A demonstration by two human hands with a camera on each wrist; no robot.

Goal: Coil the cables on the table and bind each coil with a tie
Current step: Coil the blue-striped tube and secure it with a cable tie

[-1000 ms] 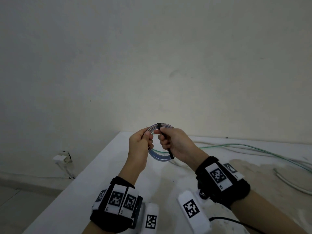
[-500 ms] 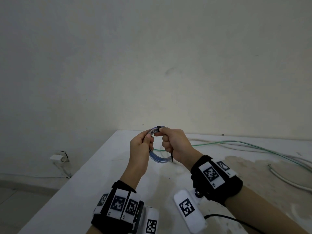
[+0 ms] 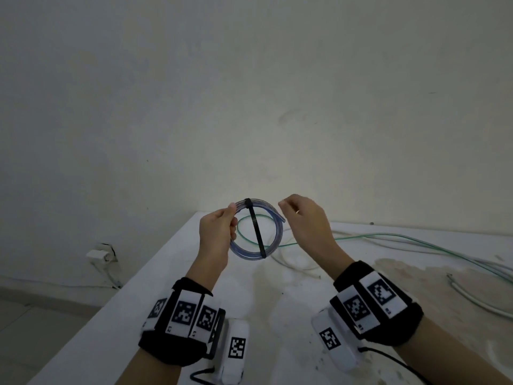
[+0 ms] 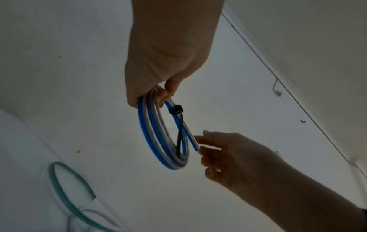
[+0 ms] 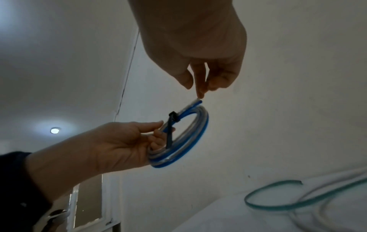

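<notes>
My left hand (image 3: 222, 226) pinches the top left of a small coil of blue and clear cable (image 3: 244, 252), held upright above the white table (image 3: 138, 315). A black tie (image 3: 256, 232) is cinched round the coil's top, and its long tail lies across the ring. My right hand (image 3: 291, 209) hovers just right of the coil, fingers loosely curled and holding nothing. In the right wrist view its fingertips (image 5: 200, 94) point down at the coil's free cable end (image 5: 196, 102). In the left wrist view the tie's head (image 4: 175, 109) sits just below my left hand's fingers (image 4: 163, 95).
A green cable (image 3: 388, 236) loops and trails across the table toward the right, behind the coil. White cables (image 3: 472, 298) lie further right. A wall socket with a cord (image 3: 98, 254) sits low on the left wall, and the table's left edge drops to the floor.
My right hand has let go of the tie's tail and moved right, off the coil. The tail now lies free across the ring. The left hand keeps its hold.
</notes>
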